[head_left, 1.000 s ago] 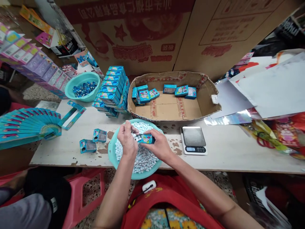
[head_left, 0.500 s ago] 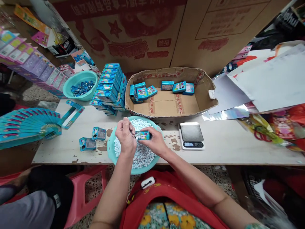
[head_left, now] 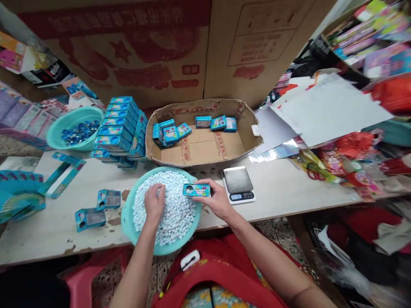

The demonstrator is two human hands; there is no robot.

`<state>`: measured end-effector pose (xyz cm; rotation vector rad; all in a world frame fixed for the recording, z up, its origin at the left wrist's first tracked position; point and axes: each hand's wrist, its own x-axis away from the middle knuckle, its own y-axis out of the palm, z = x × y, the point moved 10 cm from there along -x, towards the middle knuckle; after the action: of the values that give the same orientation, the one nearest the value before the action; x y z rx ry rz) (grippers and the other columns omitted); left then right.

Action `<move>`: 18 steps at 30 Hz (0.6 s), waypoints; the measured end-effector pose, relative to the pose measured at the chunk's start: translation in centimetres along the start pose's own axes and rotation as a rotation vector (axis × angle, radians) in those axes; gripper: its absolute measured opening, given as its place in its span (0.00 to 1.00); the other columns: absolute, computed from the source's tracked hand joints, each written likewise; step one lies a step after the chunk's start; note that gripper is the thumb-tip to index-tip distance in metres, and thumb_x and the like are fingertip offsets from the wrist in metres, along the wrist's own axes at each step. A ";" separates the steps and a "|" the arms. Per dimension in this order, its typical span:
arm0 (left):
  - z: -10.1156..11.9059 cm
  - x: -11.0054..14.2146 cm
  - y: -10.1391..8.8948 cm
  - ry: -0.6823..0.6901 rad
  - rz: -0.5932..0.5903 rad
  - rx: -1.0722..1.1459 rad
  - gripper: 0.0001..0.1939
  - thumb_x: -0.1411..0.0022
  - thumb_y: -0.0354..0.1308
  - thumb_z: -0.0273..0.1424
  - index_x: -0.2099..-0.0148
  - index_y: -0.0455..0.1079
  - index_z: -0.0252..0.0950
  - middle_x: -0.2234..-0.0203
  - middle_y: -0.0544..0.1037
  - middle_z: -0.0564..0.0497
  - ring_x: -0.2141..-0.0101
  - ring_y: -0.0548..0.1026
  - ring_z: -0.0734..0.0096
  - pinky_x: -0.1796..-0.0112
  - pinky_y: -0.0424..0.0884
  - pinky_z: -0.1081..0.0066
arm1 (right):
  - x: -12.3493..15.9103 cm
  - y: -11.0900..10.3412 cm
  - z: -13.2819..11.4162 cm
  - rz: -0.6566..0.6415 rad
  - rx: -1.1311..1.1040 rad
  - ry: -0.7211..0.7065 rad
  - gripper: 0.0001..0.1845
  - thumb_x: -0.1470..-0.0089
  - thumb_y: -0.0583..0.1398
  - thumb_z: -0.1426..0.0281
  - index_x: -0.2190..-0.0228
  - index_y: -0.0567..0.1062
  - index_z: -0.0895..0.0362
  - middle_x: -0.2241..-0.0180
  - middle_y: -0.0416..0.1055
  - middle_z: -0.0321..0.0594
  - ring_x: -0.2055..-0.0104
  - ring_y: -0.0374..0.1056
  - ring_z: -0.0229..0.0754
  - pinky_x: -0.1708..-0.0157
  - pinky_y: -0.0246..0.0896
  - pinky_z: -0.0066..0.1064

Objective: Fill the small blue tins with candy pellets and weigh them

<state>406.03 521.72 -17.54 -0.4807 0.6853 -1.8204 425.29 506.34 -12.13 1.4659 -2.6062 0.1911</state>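
In the centre of the frame, a turquoise plastic basin (head_left: 129, 231) is filled with small pale-blue and white candies (head_left: 176, 218). The left hand (head_left: 155, 203) is over them, fingers bent downward; whether it pinches any candies cannot be told. The right hand (head_left: 219, 196) grips the right end of a blue candy box (head_left: 201, 190) between thumb and fingers, above the basin's right rim. That box has a round opening at its left end and lettering that seems to start "CARAMELO"; the line below is too small to read.

Behind, mid-frame, a shallow cardboard tray (head_left: 205, 156) holds similar blue boxes in two groups, left and right. At left, a smaller turquoise bowl (head_left: 53, 134) contains shiny blue wrapped pieces (head_left: 80, 133), beside stacked blue boxes (head_left: 117, 128). The large brown carton (head_left: 180, 51) at the top carries red Chinese characters, upside down. The digital scale (head_left: 238, 184), right of centre, has a lit display, its digits unclear.
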 end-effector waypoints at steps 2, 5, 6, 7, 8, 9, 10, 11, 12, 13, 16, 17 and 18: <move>1.9 0.1 -0.2 0.143 0.094 -0.071 0.13 0.38 0.50 0.39 0.62 0.71 0.36 0.59 0.76 0.43 0.54 0.71 0.56 0.48 0.62 0.57 | 0.0 -4.2 0.4 0.125 0.017 -0.019 0.26 0.62 0.71 0.62 0.60 0.73 0.54 0.61 0.73 0.37 0.62 0.70 0.42 0.58 0.65 0.34; 6.1 -1.7 -0.5 0.286 0.204 -0.043 0.14 0.36 0.50 0.39 0.57 0.70 0.36 0.58 0.75 0.43 0.53 0.71 0.59 0.48 0.64 0.61 | 0.5 -11.9 1.2 0.363 0.129 -0.058 0.26 0.60 0.69 0.60 0.59 0.72 0.54 0.60 0.72 0.39 0.60 0.69 0.44 0.57 0.64 0.37; 7.7 -3.1 0.1 0.321 0.190 -0.043 0.14 0.37 0.51 0.39 0.55 0.69 0.36 0.57 0.74 0.43 0.53 0.70 0.60 0.48 0.64 0.62 | 0.6 -14.3 1.8 0.432 0.173 -0.056 0.26 0.59 0.69 0.59 0.59 0.71 0.54 0.60 0.72 0.39 0.60 0.69 0.44 0.56 0.63 0.37; 9.2 -5.0 1.0 0.338 0.157 -0.064 0.14 0.37 0.51 0.39 0.54 0.68 0.36 0.56 0.74 0.43 0.52 0.70 0.59 0.48 0.64 0.62 | 0.6 -16.5 2.5 0.490 0.215 -0.046 0.26 0.59 0.68 0.58 0.59 0.71 0.55 0.61 0.72 0.39 0.60 0.68 0.45 0.56 0.63 0.38; 10.3 -7.3 2.3 0.335 0.107 -0.108 0.16 0.37 0.51 0.39 0.52 0.68 0.36 0.55 0.73 0.43 0.51 0.69 0.58 0.48 0.63 0.62 | 0.5 -18.5 3.2 0.534 0.252 -0.032 0.26 0.59 0.68 0.57 0.59 0.71 0.55 0.61 0.72 0.40 0.60 0.68 0.45 0.56 0.63 0.39; 11.0 -9.9 3.9 0.300 0.043 -0.169 0.17 0.38 0.52 0.39 0.49 0.67 0.37 0.53 0.72 0.42 0.50 0.68 0.56 0.47 0.62 0.61 | 0.3 -20.1 4.1 0.567 0.280 -0.021 0.27 0.58 0.68 0.56 0.59 0.70 0.55 0.61 0.72 0.40 0.60 0.68 0.45 0.56 0.62 0.40; 11.2 -12.6 5.6 0.231 -0.021 -0.232 0.20 0.39 0.53 0.39 0.47 0.65 0.37 0.51 0.71 0.42 0.48 0.66 0.54 0.46 0.61 0.60 | 0.0 -21.4 4.9 0.589 0.299 -0.013 0.27 0.58 0.67 0.55 0.59 0.70 0.55 0.60 0.72 0.41 0.59 0.68 0.46 0.55 0.62 0.40; 10.9 -15.3 7.3 0.142 -0.081 -0.282 0.24 0.40 0.54 0.40 0.44 0.63 0.36 0.49 0.69 0.40 0.46 0.64 0.51 0.45 0.60 0.58 | -0.3 -22.5 5.8 0.602 0.309 -0.005 0.27 0.58 0.67 0.55 0.59 0.70 0.55 0.60 0.72 0.41 0.59 0.68 0.46 0.55 0.62 0.41; 10.4 -17.6 8.8 0.049 -0.120 -0.315 0.28 0.41 0.55 0.42 0.41 0.61 0.36 0.47 0.67 0.38 0.45 0.63 0.47 0.45 0.59 0.55 | -0.7 -23.3 6.6 0.610 0.311 0.003 0.28 0.58 0.67 0.54 0.59 0.70 0.56 0.60 0.72 0.42 0.59 0.68 0.46 0.55 0.62 0.42; 10.0 -19.6 10.1 -0.031 -0.138 -0.333 0.32 0.43 0.56 0.43 0.39 0.58 0.34 0.46 0.65 0.35 0.44 0.61 0.42 0.45 0.59 0.52 | -1.0 -23.9 7.4 0.607 0.308 0.007 0.28 0.57 0.66 0.54 0.58 0.70 0.56 0.59 0.71 0.42 0.59 0.68 0.47 0.55 0.62 0.43; 9.2 -23.3 13.3 -0.183 -0.123 -0.335 0.43 0.48 0.61 0.45 0.37 0.53 0.28 0.44 0.60 0.25 0.44 0.58 0.30 0.48 0.59 0.43 | -1.3 -24.7 8.0 0.587 0.341 -0.041 0.30 0.55 0.65 0.54 0.53 0.67 0.56 0.51 0.68 0.47 0.50 0.65 0.50 0.48 0.59 0.48; 9.0 -23.8 14.0 -0.217 -0.116 -0.326 0.45 0.50 0.62 0.43 0.37 0.52 0.27 0.43 0.58 0.24 0.43 0.57 0.29 0.48 0.58 0.42 | -1.0 -24.9 7.5 0.597 0.377 -0.079 0.33 0.54 0.65 0.55 0.50 0.65 0.56 0.47 0.65 0.49 0.45 0.62 0.51 0.45 0.56 0.50; 9.0 -24.1 14.5 -0.247 -0.110 -0.312 0.46 0.52 0.64 0.41 0.37 0.51 0.27 0.42 0.56 0.23 0.42 0.56 0.28 0.48 0.58 0.41 | -0.5 -25.2 6.7 0.619 0.422 -0.121 0.36 0.53 0.65 0.56 0.46 0.62 0.55 0.43 0.60 0.50 0.41 0.57 0.52 0.42 0.53 0.52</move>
<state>430.02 538.76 -20.34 -0.9498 0.7855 -1.7231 446.64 492.55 -17.78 0.7069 -3.1799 0.7769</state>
